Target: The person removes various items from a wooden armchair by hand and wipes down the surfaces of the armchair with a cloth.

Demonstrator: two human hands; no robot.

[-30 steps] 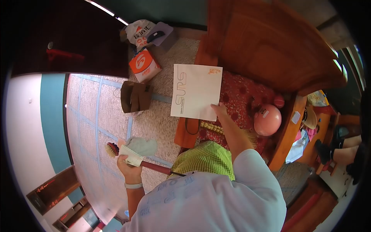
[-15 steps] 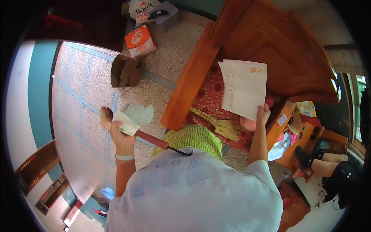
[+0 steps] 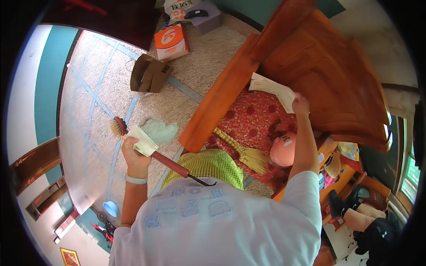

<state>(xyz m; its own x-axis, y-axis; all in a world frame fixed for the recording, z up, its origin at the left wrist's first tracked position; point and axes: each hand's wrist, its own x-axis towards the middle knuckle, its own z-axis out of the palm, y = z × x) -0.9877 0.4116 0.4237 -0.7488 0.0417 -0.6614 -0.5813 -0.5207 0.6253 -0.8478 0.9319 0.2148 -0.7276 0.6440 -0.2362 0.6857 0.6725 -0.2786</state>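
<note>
My left hand [image 3: 135, 159] is closed around a folded cream paper or cloth [image 3: 144, 141] and a long dark-red-handled brush [image 3: 169, 163]. The brush has a bristled head [image 3: 118, 127] at one end and a black hook at the other. A pale crumpled sheet [image 3: 159, 130] shows beside this hand; whether it hangs or lies on the floor I cannot tell. My right hand [image 3: 301, 105] grips the end of a white paper envelope [image 3: 271, 88], tilted nearly edge-on over the wooden bench [image 3: 219, 95]. Below, a straw hand broom [image 3: 248, 157] lies on the red patterned cushion [image 3: 242, 108].
A round pink object [image 3: 283, 150] sits on the cushion near my right forearm. On the floor ahead stand an open cardboard box [image 3: 151, 75], an orange-and-white box [image 3: 171, 43] and a grey bin [image 3: 207, 20]. Another person's legs [image 3: 361, 217] are at the right.
My right hand has moved forward, and the envelope has tipped from face-on to nearly edge-on. More of the cushion and the pink object now show. My left hand keeps its hold.
</note>
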